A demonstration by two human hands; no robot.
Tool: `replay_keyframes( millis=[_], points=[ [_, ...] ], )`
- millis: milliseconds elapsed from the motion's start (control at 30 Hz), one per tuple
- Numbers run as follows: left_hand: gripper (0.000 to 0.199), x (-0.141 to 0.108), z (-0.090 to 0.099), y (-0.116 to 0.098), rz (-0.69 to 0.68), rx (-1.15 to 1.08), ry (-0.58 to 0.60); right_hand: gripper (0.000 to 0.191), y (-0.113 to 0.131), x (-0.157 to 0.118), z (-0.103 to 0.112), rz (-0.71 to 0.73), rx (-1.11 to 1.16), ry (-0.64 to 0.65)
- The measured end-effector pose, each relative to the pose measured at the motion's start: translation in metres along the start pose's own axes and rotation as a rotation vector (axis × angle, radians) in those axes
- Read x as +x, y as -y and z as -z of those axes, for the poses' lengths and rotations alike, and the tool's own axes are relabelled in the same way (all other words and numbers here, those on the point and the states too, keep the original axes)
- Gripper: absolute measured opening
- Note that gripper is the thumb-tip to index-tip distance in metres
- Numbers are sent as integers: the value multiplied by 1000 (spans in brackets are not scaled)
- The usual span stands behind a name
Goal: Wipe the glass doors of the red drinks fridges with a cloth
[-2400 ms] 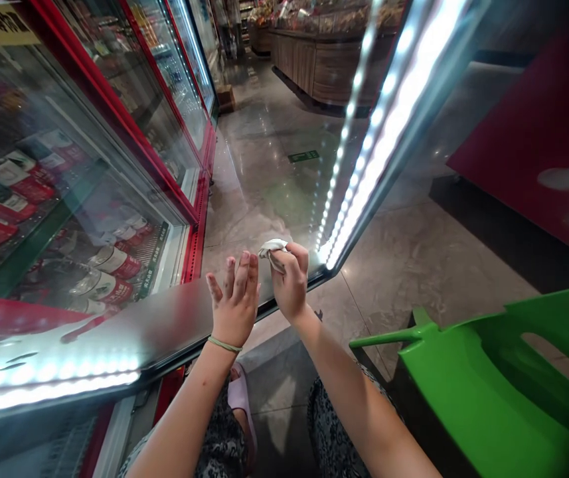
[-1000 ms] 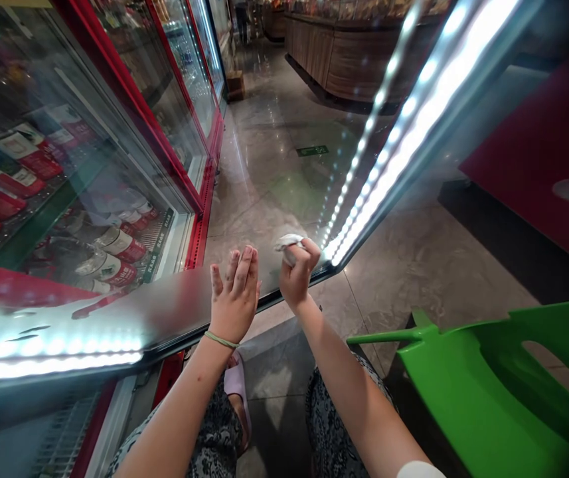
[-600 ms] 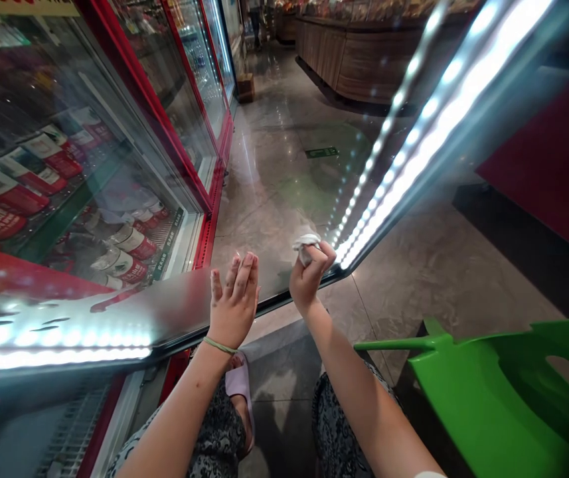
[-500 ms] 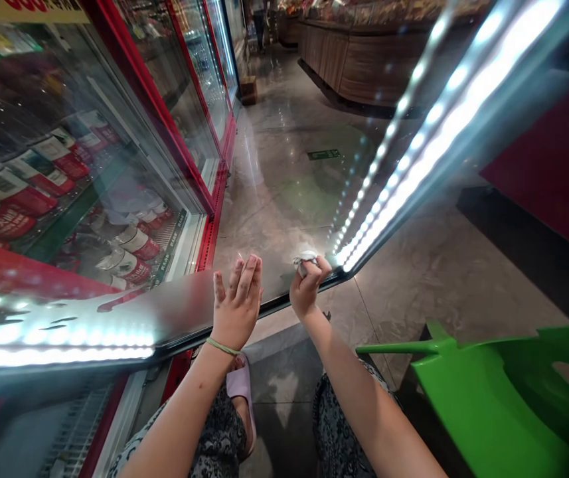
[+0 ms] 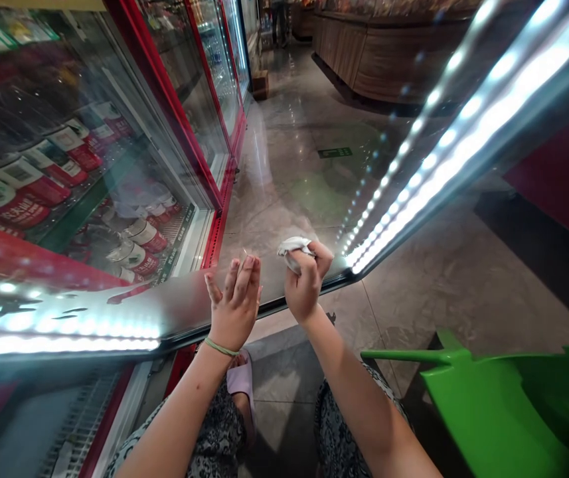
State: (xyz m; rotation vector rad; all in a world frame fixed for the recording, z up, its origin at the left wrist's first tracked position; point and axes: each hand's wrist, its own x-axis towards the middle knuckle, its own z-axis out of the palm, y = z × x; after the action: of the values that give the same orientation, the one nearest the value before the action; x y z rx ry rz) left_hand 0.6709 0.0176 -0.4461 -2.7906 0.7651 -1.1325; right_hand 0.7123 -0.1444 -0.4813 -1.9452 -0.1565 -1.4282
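Note:
A glass door (image 5: 264,222) with a dark lower edge and bright LED strips stands open in front of me. My left hand (image 5: 234,295) lies flat against the glass near that edge, fingers stretched and holding nothing; a green band circles the wrist. In my right hand (image 5: 307,282) is a crumpled white cloth or tissue (image 5: 295,247), pinched in the fingers and pressed to the glass close to the lower corner. Fog or smears cloud the pane around both hands.
Bottles with red labels (image 5: 68,159) fill the fridge (image 5: 217,239) on the left. A green plastic chair (image 5: 483,398) is at the lower right. Wooden counters (image 5: 364,56) and a cardboard box (image 5: 260,85) are farther off. A pink slipper (image 5: 240,377) shows below.
My right hand has shifted slightly left along the glass with the white cloth, and more of the cloth shows. My left hand stays nearly in place. The view has turned a little.

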Motion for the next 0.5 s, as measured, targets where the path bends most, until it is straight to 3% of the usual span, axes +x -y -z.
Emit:
replay_keyframes(
  millis=[200,300,367,500],
  points=[
    [82,-2,-3,0,32,-14,-21,36,-18,2,6,203,-13,21],
    [80,-2,-4,1,30,-8,-24,38,-20,2,6,68,-17,-59],
    [78,-2,-5,2,30,-9,-21,38,-14,2,3,45,1,-33],
    [80,-2,-3,4,17,-13,-19,31,-14,-3,0,265,-14,55]
  ],
)
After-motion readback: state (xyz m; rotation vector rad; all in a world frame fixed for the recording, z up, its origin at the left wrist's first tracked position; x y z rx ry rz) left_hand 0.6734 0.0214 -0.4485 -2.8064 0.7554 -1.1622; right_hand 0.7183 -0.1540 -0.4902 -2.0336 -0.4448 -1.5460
